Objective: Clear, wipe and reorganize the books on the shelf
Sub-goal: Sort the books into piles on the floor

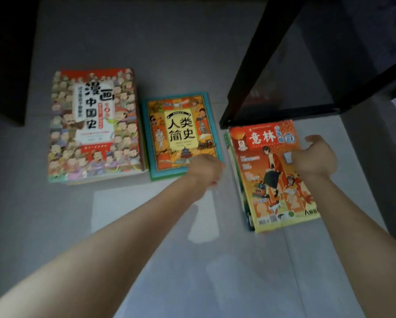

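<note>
Comic book, middle book and magazine pile lie on the floor beside the shelf, presumably cleared for wiping; left hand curls at the middle book's corner, right hand curls over the magazine pile, grips indiscernible

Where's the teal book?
In the head view, the teal book lies on the floor, between the comic book on its left and the magazine pile on its right.

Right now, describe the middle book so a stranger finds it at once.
On the grey floor, three piles lie in a row beside the black shelf frame. Take the middle one: the teal-bordered orange book, thinner than the thick crowd-cartoon book on its left.
</note>
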`<action>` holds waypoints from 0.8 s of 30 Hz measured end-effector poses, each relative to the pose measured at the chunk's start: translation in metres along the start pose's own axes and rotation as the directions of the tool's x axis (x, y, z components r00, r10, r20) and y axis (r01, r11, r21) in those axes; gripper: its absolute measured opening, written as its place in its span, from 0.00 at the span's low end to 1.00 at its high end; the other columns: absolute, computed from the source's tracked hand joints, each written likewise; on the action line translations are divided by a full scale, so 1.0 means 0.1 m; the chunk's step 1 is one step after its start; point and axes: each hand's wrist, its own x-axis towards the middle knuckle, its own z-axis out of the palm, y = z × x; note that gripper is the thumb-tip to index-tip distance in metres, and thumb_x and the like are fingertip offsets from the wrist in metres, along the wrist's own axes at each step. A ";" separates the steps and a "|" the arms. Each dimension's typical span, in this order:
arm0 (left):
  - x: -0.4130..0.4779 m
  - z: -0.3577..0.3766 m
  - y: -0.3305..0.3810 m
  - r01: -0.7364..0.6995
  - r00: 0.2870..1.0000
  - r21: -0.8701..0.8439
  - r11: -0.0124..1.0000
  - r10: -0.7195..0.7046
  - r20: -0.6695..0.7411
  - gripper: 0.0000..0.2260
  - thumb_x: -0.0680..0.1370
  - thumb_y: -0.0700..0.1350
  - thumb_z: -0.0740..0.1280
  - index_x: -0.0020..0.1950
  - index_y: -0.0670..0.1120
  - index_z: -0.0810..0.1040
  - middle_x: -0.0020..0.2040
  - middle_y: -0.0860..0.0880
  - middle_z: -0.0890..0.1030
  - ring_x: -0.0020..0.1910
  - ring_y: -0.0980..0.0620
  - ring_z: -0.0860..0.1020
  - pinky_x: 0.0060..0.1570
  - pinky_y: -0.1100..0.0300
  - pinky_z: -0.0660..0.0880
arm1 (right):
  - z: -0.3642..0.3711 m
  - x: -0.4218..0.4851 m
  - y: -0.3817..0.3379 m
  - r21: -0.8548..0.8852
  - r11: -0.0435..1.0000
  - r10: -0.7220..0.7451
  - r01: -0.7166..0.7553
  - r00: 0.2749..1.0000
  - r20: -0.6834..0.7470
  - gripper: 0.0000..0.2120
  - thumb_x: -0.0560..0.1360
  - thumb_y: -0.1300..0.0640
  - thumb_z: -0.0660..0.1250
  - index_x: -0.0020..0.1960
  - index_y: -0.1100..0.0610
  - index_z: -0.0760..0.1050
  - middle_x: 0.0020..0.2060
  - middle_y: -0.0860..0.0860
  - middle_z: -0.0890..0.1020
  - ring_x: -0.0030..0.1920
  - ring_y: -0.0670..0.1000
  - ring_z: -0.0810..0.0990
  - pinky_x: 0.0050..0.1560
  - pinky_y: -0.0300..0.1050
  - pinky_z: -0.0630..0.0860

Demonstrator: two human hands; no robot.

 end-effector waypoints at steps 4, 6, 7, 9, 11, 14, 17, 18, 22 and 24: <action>-0.58 -0.37 -0.08 0.068 0.993 -0.069 0.995 -0.074 -0.087 0.07 0.78 0.33 0.58 0.47 0.40 0.75 0.39 0.44 0.75 0.37 0.49 0.74 0.45 0.56 0.75 | -0.49 -0.62 -0.21 0.046 0.998 -0.049 0.044 0.993 0.105 0.15 0.74 0.65 0.62 0.59 0.61 0.77 0.55 0.59 0.81 0.55 0.62 0.78 0.49 0.47 0.73; -0.92 -0.55 -0.09 0.120 0.981 -0.094 0.988 -0.133 -0.145 0.07 0.78 0.33 0.58 0.46 0.39 0.75 0.41 0.42 0.76 0.40 0.47 0.75 0.51 0.54 0.77 | -0.75 -0.94 -0.40 0.079 0.996 -0.063 0.048 0.978 0.201 0.13 0.72 0.66 0.62 0.54 0.59 0.79 0.51 0.56 0.82 0.50 0.59 0.78 0.47 0.46 0.73; -1.11 -0.62 -0.07 0.148 0.973 -0.105 0.983 -0.164 -0.161 0.08 0.78 0.33 0.57 0.46 0.38 0.76 0.42 0.42 0.77 0.41 0.46 0.76 0.52 0.53 0.78 | -0.90 -1.08 -0.49 0.099 0.994 -0.071 0.049 0.968 0.240 0.12 0.72 0.67 0.62 0.51 0.58 0.80 0.49 0.55 0.82 0.48 0.57 0.78 0.46 0.45 0.73; -1.44 -0.75 -0.01 0.180 0.963 -0.129 0.975 -0.202 -0.180 0.08 0.78 0.33 0.57 0.48 0.38 0.76 0.43 0.41 0.77 0.42 0.46 0.76 0.50 0.54 0.78 | -1.16 -1.33 -0.69 0.135 0.988 -0.118 0.081 0.950 0.288 0.11 0.72 0.66 0.63 0.46 0.53 0.79 0.48 0.53 0.83 0.49 0.55 0.79 0.49 0.47 0.76; -1.85 -0.89 0.14 0.184 0.960 -0.151 0.971 -0.210 -0.183 0.08 0.78 0.34 0.57 0.47 0.38 0.76 0.42 0.41 0.77 0.42 0.46 0.76 0.47 0.56 0.76 | -1.49 -1.60 -0.94 0.136 0.984 -0.157 0.115 0.921 0.357 0.10 0.73 0.64 0.64 0.46 0.50 0.79 0.49 0.51 0.83 0.51 0.55 0.80 0.54 0.51 0.77; -2.54 -1.14 0.50 0.153 0.969 -0.148 0.977 -0.178 -0.171 0.10 0.77 0.33 0.56 0.44 0.41 0.77 0.38 0.43 0.76 0.37 0.47 0.74 0.40 0.58 0.74 | -2.10 -1.96 -1.40 0.176 0.974 -0.211 0.144 0.860 0.464 0.09 0.75 0.63 0.65 0.49 0.53 0.81 0.48 0.49 0.82 0.53 0.52 0.79 0.56 0.50 0.76; -3.31 -1.41 0.97 0.120 0.977 -0.128 0.985 -0.140 -0.160 0.14 0.74 0.31 0.55 0.35 0.45 0.76 0.33 0.44 0.74 0.30 0.50 0.71 0.34 0.62 0.68 | -2.84 -2.31 -1.94 0.191 0.963 -0.262 0.187 0.805 0.532 0.08 0.76 0.61 0.65 0.49 0.53 0.81 0.48 0.48 0.82 0.52 0.50 0.79 0.53 0.45 0.75; -3.55 -1.47 1.10 0.120 0.980 -0.121 0.985 -0.137 -0.142 0.15 0.74 0.31 0.55 0.34 0.45 0.75 0.32 0.45 0.74 0.30 0.50 0.70 0.33 0.62 0.68 | -3.07 -2.43 -2.10 0.189 0.962 -0.270 0.197 0.787 0.555 0.08 0.76 0.60 0.64 0.51 0.53 0.81 0.48 0.47 0.82 0.51 0.49 0.79 0.52 0.43 0.74; -4.61 -1.87 1.71 0.077 0.992 -0.041 0.996 -0.081 -0.099 0.11 0.69 0.36 0.58 0.32 0.48 0.77 0.30 0.48 0.76 0.31 0.49 0.72 0.38 0.59 0.69 | -4.14 -2.90 -2.78 0.254 0.948 -0.312 0.192 0.719 0.621 0.07 0.77 0.58 0.65 0.52 0.55 0.80 0.49 0.48 0.82 0.51 0.48 0.80 0.55 0.44 0.76; -5.03 -2.15 2.03 0.025 0.993 0.027 0.999 -0.022 -0.112 0.12 0.65 0.39 0.60 0.28 0.51 0.79 0.27 0.52 0.76 0.31 0.50 0.73 0.40 0.59 0.69 | -4.66 -3.09 -3.13 0.303 0.933 -0.348 0.195 0.708 0.614 0.06 0.77 0.58 0.66 0.51 0.54 0.80 0.49 0.49 0.83 0.51 0.50 0.81 0.55 0.46 0.78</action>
